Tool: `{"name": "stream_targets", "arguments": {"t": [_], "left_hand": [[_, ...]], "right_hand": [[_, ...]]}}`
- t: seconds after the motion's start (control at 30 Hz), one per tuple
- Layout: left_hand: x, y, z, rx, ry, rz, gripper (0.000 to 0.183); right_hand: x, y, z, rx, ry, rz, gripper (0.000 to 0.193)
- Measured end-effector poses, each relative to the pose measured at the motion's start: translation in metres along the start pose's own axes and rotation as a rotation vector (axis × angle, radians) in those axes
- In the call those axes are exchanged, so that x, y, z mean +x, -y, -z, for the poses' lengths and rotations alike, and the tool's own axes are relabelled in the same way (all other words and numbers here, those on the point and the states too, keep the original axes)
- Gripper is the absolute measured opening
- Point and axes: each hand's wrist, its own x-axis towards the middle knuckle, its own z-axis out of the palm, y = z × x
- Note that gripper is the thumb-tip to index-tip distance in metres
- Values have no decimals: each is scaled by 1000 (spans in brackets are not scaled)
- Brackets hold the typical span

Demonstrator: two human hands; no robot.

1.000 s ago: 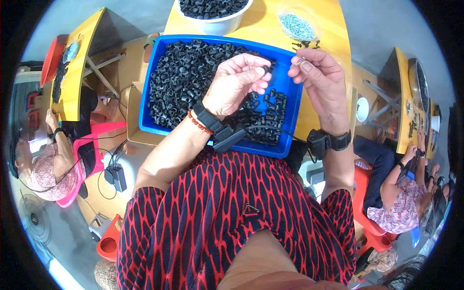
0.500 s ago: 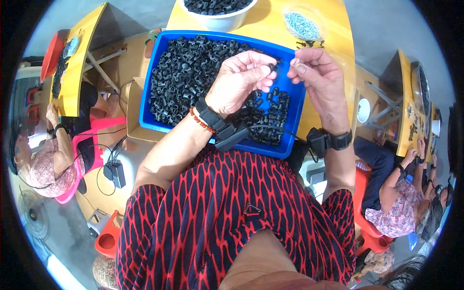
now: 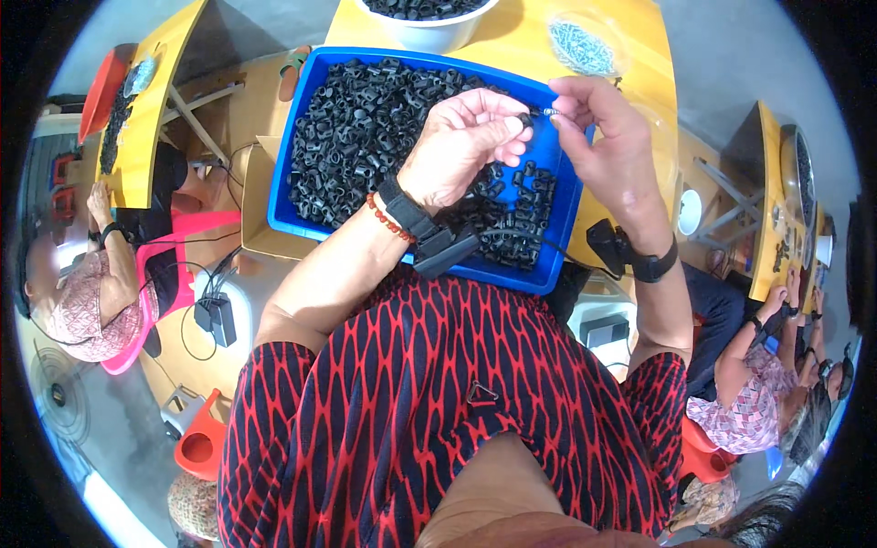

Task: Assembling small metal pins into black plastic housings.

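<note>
My left hand [image 3: 461,146] pinches a small black plastic fitting [image 3: 524,121] between thumb and fingertips. A small silvery screw [image 3: 550,111] is held between the thumb and index finger of my right hand [image 3: 607,128]. It points left at the fitting, its tip at or very near it; whether it is inside cannot be made out. Both hands are raised over the right half of a blue bin [image 3: 315,143]. Loose black fittings [image 3: 356,137] fill the bin's left side, and more lie in its lower right part.
On the yellow table [image 3: 639,46] stand a pale bowl [image 3: 429,36] of black parts and a clear dish of screws [image 3: 582,48]. A cardboard box [image 3: 265,219] sits left of the bin. Cables run from my wrist straps. Other people work at yellow tables on both sides.
My right hand has turned, and the screw now shows between its fingertips, pointing at the fitting. My left hand keeps its pinch on the fitting. The whole view has shifted slightly.
</note>
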Motion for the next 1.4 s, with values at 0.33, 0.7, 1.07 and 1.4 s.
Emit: {"name": "stream_targets", "arguments": {"t": [0.33,0.7,1.07,1.4], "left_hand": [[0,-2,-5,12,-56,10,17],[-1,0,-1,43,-13,2,19],[0,0,-1,34,-22,14,19],[-1,-2,-4,26,-18,11,17]], "right_hand": [[3,4,-1,-157,42,141,31],[-7,-18,-12,443,58,-154,26],[-12,-22,-15,1024,10,-405,21],[-15,-26,-19,922,4,-344,19]]}}
